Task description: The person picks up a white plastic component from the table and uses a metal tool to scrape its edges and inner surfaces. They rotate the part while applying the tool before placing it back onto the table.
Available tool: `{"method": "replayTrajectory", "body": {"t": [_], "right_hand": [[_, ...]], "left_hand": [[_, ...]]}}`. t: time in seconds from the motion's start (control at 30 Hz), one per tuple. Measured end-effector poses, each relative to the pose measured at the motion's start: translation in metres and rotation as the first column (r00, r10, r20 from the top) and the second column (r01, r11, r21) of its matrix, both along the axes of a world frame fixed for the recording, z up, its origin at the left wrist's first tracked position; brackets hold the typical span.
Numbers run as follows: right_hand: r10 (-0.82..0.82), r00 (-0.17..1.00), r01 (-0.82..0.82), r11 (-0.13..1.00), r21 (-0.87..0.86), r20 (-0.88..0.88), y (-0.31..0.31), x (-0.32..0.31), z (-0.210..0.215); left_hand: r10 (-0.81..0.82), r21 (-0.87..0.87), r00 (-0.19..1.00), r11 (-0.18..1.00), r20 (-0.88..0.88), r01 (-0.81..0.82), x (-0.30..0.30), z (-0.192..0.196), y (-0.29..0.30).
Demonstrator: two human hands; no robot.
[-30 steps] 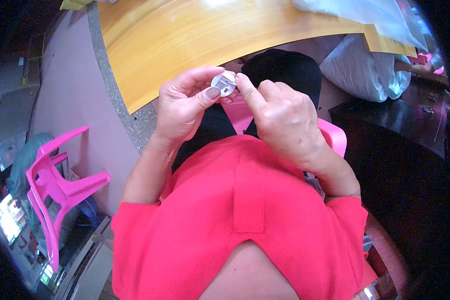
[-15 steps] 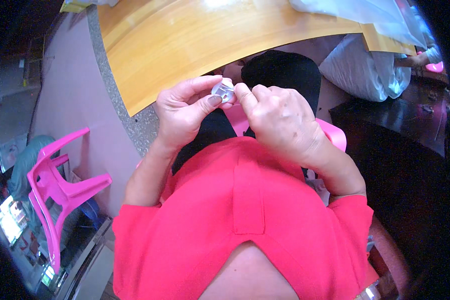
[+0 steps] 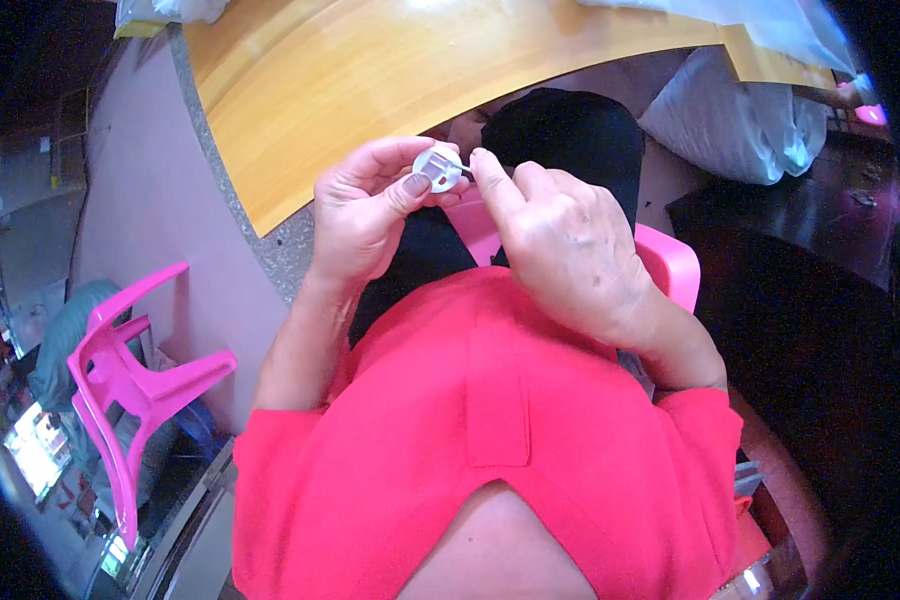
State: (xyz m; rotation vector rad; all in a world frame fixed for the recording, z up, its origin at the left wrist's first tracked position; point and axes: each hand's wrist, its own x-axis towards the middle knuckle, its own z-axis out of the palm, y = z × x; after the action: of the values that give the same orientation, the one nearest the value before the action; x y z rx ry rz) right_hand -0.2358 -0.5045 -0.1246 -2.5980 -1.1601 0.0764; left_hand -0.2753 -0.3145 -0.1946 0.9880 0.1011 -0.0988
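Between the thumb and fingers of my left hand (image 3: 362,222) is a small round whitish plastic disc (image 3: 432,163) with slots in its face. Its flat side is tilted up toward me. My right hand (image 3: 575,240) is closed, index finger and thumb together, at the disc's right edge. A short thin pale rod (image 3: 461,168) runs from the right fingertips to the disc; whether it belongs to the disc or is a separate piece I cannot tell. Both hands are above my lap, just off the table's near edge.
A wooden table (image 3: 300,120) lies ahead, a white plastic sheet (image 3: 710,22) on its far right. Beside it stands a stuffed white sack (image 3: 710,115). A pink plastic chair (image 3: 135,370) is at the left. At the far right edge, another person's hand (image 3: 848,95) partly shows.
My left hand and the disc have shifted slightly left and up. The right fingertips are a little farther from the disc, and the thin rod between them now shows more.
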Motion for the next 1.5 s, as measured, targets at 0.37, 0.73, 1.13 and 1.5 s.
{"method": "replayTrajectory", "body": {"t": [0.37,0.73,1.13,1.5], "right_hand": [[0.018,0.99,-0.008,0.997,-0.074,0.142,0.008,-0.004,-0.005],[0.045,0.926,0.025,0.983,0.181,-0.375,-0.002,0.004,-0.028],[0.02,0.82,0.249,0.887,0.388,-0.572,0.012,-0.014,-0.032],[-0.046,0.849,0.28,0.884,0.375,-0.526,0.017,-0.019,-0.039]], "left_hand": [[0.024,0.037,1.0,0.999,0.013,-0.024,-0.003,0.003,0.0],[0.045,-0.037,0.998,0.998,-0.048,-0.046,-0.002,0.007,-0.007],[0.057,-0.03,0.997,0.998,-0.048,-0.058,-0.011,-0.001,0.005],[0.039,-0.02,0.999,0.999,-0.015,-0.039,-0.012,-0.005,0.005]]}}
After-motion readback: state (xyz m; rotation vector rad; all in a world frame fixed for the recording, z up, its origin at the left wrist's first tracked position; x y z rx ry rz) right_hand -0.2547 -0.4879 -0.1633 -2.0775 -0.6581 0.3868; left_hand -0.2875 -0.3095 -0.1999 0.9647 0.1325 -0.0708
